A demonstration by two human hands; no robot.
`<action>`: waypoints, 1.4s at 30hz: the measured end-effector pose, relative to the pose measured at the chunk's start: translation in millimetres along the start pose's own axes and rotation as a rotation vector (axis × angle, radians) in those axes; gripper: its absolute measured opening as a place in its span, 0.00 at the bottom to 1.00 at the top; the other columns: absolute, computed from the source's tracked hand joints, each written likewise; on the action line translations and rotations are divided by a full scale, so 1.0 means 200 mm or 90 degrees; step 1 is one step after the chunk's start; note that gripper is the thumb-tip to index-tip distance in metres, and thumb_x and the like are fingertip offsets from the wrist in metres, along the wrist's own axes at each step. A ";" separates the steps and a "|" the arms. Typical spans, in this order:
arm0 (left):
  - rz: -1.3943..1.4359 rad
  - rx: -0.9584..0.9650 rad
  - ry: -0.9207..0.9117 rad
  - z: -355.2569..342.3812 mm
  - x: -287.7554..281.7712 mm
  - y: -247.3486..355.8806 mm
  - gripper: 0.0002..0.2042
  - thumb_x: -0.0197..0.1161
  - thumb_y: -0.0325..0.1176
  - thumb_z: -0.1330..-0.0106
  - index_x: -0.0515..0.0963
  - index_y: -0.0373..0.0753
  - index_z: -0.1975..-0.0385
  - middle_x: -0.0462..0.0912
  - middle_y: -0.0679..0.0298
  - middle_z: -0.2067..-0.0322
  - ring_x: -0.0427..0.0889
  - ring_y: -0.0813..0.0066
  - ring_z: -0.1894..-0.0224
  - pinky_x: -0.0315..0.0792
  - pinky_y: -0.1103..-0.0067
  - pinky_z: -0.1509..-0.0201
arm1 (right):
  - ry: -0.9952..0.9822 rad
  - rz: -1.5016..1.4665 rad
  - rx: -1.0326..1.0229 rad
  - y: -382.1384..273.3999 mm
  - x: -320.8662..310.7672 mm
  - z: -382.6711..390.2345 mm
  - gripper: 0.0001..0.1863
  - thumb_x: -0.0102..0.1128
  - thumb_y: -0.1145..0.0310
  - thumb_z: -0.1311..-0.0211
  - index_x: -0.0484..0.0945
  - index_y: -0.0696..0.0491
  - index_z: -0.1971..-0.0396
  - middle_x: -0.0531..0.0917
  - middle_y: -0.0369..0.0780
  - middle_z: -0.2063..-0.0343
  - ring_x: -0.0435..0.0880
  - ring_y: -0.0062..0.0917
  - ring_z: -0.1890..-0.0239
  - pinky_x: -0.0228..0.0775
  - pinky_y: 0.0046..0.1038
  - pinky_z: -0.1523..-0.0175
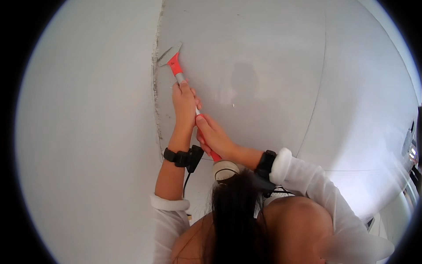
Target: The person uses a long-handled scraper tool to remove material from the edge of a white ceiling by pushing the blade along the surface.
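Observation:
A long-handled scraper (175, 65) with a red head, a wide flat blade, a grey metal shaft and a red grip slants up and left across the grey floor. The left end of its blade meets the dirty, crumbly edge strip (155, 83) between floor and white wall. My left hand (184, 99) is closed round the shaft just below the red head. Lower down and to the right, my right hand (214, 135) wraps the red grip. The grip's lower end shows below my right hand, close to a light-coloured shoe (225, 169).
A plain white wall (92, 132) fills the left side. The shiny grey tiled floor (263, 53) has thin dark joints and small dark specks. Black bands with devices (178, 157) sit on both wrists, and a cable hangs from the left one. Dark and shiny items (412, 152) stand at the far right.

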State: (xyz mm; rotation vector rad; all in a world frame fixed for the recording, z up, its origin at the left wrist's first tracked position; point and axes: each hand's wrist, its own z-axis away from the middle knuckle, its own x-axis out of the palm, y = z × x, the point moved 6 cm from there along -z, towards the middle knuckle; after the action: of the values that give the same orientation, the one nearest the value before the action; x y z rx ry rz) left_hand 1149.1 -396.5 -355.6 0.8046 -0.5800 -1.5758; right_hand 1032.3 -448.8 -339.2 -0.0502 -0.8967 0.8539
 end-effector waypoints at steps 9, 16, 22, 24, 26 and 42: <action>0.039 0.025 0.008 -0.07 -0.02 -0.10 0.14 0.42 0.40 0.21 0.66 0.34 0.52 0.67 0.66 0.76 0.63 0.80 0.86 0.61 0.78 0.86 | -0.001 0.042 0.012 0.01 -0.04 -0.04 0.19 0.36 0.50 0.20 0.65 0.52 0.60 0.68 0.34 0.81 0.64 0.17 0.90 0.60 0.24 0.84; 0.048 -0.003 0.007 -0.23 -0.11 -0.08 0.15 0.43 0.39 0.21 0.66 0.33 0.50 0.67 0.66 0.76 0.63 0.79 0.87 0.62 0.79 0.84 | 0.008 0.005 0.023 0.03 0.01 -0.22 0.18 0.39 0.52 0.21 0.66 0.53 0.58 0.69 0.35 0.82 0.65 0.19 0.91 0.59 0.26 0.86; 0.010 -0.010 0.010 -0.28 -0.18 -0.18 0.16 0.43 0.40 0.21 0.66 0.32 0.49 0.68 0.65 0.75 0.64 0.79 0.87 0.63 0.79 0.85 | 0.012 -0.024 0.070 0.10 0.01 -0.27 0.18 0.40 0.52 0.22 0.65 0.53 0.60 0.69 0.36 0.82 0.65 0.19 0.91 0.58 0.25 0.87; 0.018 0.036 -0.002 -0.36 -0.15 -0.21 0.16 0.43 0.40 0.21 0.66 0.32 0.48 0.68 0.65 0.75 0.64 0.79 0.86 0.63 0.78 0.84 | 0.019 0.029 -0.014 0.16 -0.06 -0.39 0.18 0.40 0.52 0.22 0.65 0.53 0.60 0.68 0.35 0.82 0.65 0.19 0.91 0.59 0.24 0.86; 0.009 0.014 -0.008 -0.33 -0.18 -0.24 0.16 0.43 0.40 0.21 0.66 0.32 0.48 0.68 0.65 0.75 0.65 0.79 0.85 0.63 0.78 0.84 | 0.011 0.039 0.006 0.16 -0.04 -0.33 0.18 0.40 0.52 0.22 0.65 0.53 0.60 0.68 0.35 0.82 0.65 0.19 0.90 0.59 0.24 0.86; 0.031 0.002 0.045 -0.21 -0.18 -0.20 0.16 0.42 0.40 0.22 0.66 0.32 0.48 0.67 0.66 0.73 0.63 0.80 0.82 0.63 0.78 0.81 | -0.043 0.014 0.053 0.14 -0.04 -0.26 0.18 0.40 0.52 0.22 0.65 0.53 0.58 0.70 0.36 0.80 0.66 0.18 0.91 0.60 0.25 0.87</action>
State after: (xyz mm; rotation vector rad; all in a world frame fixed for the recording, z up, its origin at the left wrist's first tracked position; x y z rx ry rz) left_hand 1158.6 -351.5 -406.1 0.8390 -0.5470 -1.4959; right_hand 1048.3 -419.6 -389.1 0.0424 -0.9244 0.9166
